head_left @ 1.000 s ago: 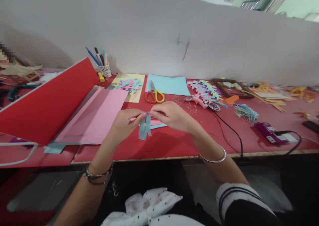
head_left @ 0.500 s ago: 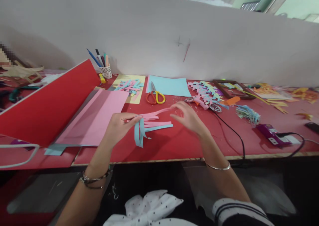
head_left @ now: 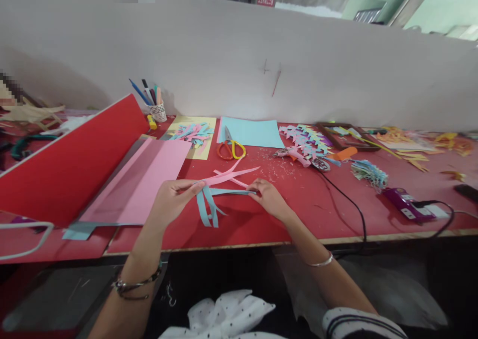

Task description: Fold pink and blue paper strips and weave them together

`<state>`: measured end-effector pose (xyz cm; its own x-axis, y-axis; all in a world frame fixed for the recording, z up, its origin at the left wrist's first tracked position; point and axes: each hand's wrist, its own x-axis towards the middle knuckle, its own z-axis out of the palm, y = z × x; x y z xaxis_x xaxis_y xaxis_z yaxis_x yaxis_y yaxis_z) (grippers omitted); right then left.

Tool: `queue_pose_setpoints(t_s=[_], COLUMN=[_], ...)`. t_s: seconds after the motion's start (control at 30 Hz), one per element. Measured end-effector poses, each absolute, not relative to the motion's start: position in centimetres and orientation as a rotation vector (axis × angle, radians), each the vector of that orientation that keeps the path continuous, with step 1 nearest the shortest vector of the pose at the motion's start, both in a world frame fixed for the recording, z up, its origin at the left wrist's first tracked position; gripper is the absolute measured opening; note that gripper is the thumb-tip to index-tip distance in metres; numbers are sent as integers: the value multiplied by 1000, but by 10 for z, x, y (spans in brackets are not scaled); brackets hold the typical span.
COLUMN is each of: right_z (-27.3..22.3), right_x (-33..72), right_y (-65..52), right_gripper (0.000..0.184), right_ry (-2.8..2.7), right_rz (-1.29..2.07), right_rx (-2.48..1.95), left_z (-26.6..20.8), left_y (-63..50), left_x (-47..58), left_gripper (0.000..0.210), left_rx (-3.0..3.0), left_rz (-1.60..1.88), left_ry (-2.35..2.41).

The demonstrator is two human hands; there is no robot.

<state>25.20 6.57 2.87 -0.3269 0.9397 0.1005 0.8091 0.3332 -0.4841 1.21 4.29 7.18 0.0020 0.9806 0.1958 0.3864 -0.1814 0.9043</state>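
Pinched in my left hand (head_left: pixel 178 199) are the ends of several paper strips, pink and light blue. The pink strips (head_left: pixel 227 175) fan out to the right above the table, and some blue strips (head_left: pixel 207 207) hang down below my fingers. My right hand (head_left: pixel 269 195) is closed, thumb against fingers, on the far end of a blue paper strip (head_left: pixel 232 192), which stretches level between both hands. Scissors (head_left: pixel 232 149) with one red and one yellow handle lie just beyond the strips.
Pink sheets (head_left: pixel 149 179) and a tilted red board (head_left: pixel 85 155) stand left. Behind are cut strips (head_left: pixel 194 132), a blue sheet (head_left: pixel 254 132) and a pen cup (head_left: pixel 157 112). Right lie a pink glue gun (head_left: pixel 297 155), its black cord (head_left: pixel 349 197) and a purple power strip (head_left: pixel 403 203).
My right hand has left a pink strip, moved down and left, and closed on the blue strip's end. The pink strips now spread apart. The view has shifted slightly.
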Motion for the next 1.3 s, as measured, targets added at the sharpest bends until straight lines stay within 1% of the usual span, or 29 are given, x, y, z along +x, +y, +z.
queue_pose_setpoints(t_s=[0.2,0.4,0.57,0.7,0.9,1.3], right_z=[32,46,63,79,99,107], right_x=[256,274,284,283,276,266], right_y=[67,70,76,80,83,82], right_gripper=[18,14,15,16,14,15], right_ry=[-2164,-1929,-1802,-1793,-1782,-1859], right_rz=[377,492,455,403,261,185], right_rx=[-1641,-1543,-1505,-1477,-1496,-1429], left_z=[72,75,75,75,77,77], left_y=[44,44,45,46,46,48], left_x=[9,10,12,14,16,17], left_gripper=[33,34,34,30,31,34], left_rx=[1651,1692,1787,1821,1874,1960], left_rz=[1166,1178,1149,1152,1165,1143], left_ry=[1431,1442,1490,1474,1466,1472])
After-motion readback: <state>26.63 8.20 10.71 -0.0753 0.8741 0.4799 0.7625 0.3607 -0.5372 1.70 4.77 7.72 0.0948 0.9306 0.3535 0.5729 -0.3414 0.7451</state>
